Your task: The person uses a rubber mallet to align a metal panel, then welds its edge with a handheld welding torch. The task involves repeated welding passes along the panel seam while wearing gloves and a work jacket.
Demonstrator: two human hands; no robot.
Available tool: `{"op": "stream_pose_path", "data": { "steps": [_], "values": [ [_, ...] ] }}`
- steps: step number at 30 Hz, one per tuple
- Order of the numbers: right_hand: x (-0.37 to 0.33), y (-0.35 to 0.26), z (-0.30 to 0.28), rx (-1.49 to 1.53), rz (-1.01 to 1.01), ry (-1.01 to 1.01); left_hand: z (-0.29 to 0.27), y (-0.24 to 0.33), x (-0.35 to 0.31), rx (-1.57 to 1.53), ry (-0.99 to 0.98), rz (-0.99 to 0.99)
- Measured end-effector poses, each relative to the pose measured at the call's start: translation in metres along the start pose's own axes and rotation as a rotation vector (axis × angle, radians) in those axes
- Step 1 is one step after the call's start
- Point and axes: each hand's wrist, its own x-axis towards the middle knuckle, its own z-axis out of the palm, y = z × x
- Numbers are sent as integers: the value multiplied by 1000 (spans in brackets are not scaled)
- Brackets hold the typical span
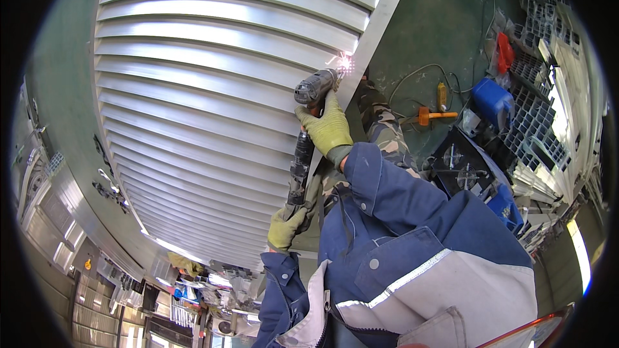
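Note:
A large silver louvred metal panel (pixel 213 45) with a flat side frame (pixel 387 13) fills the left and middle of the view. My right hand (pixel 327 125), in a yellow-green glove, is closed around a black power tool (pixel 316 88) with a drill-like head. Bright sparks (pixel 345 62) burst where its tip meets the slat ends by the frame. Lower down, my left hand (pixel 285 227), gloved alike, grips the bottom of a long black body with orange parts (pixel 300 167), which runs up to the tool's head. The fingers' undersides are hidden.
On the green floor at right lie an orange mallet (pixel 438 115), a yellow bottle (pixel 442 95), a cable (pixel 412 72) and a blue jerrycan (pixel 493 102). Metal grating (pixel 532 122) and stacked profiles stand beyond. My camouflage-clad leg (pixel 383 119) is beside the frame.

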Motion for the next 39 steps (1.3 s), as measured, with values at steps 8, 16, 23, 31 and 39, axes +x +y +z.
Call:
{"op": "stream_pose_path", "data": {
  "steps": [8, 16, 23, 31, 39],
  "values": [
    [-11, -5, 2, 41, 6, -18, -3, -11, 0, -62, 15, 21],
    [-21, -3, 6, 48, 28, -7, -11, -28, -1, -96, 14, 25],
    [-28, 2, 10, 80, 0, -1, -15, -33, -3, -53, 23, 45],
    [-45, 28, 17, -133, -61, 24, -31, -57, -10, -66, -12, 80],
    [-47, 45, 33, -93, -65, -8, -44, -87, 1, -106, -24, 78]
  ]
}}
